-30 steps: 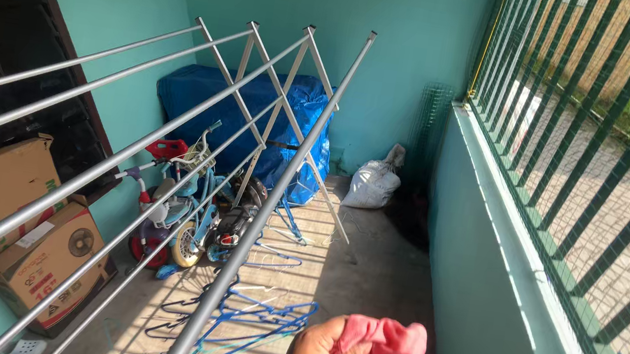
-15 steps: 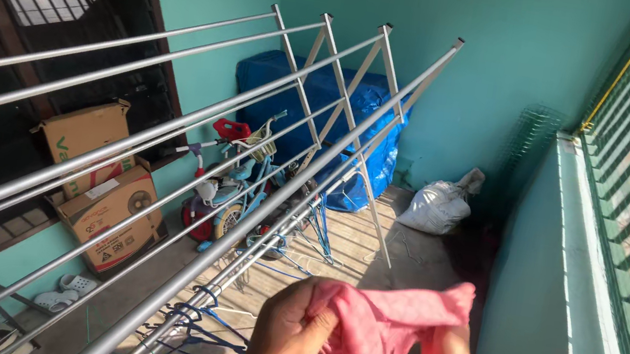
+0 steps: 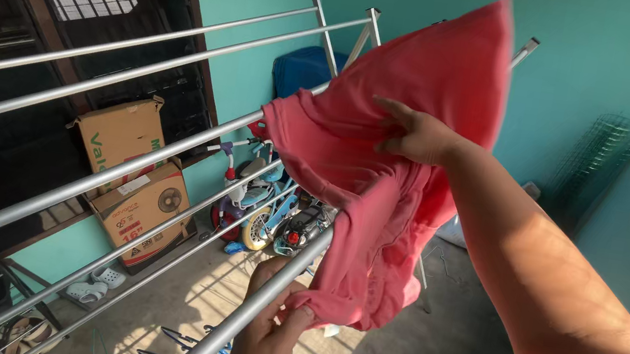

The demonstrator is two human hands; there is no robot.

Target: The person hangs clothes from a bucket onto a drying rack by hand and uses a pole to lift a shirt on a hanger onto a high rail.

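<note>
Over the nearest rail of the drying rack hangs a pink cloth: the right hand pinches its raised upper part, the left hand grips its lower hem beside the rail.

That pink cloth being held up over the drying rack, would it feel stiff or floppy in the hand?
Probably floppy: the pink cloth sags in folds between the right hand and left hand. Likely light, since fingertips alone lift it. It seems apt to drape over the rack rail.
</note>
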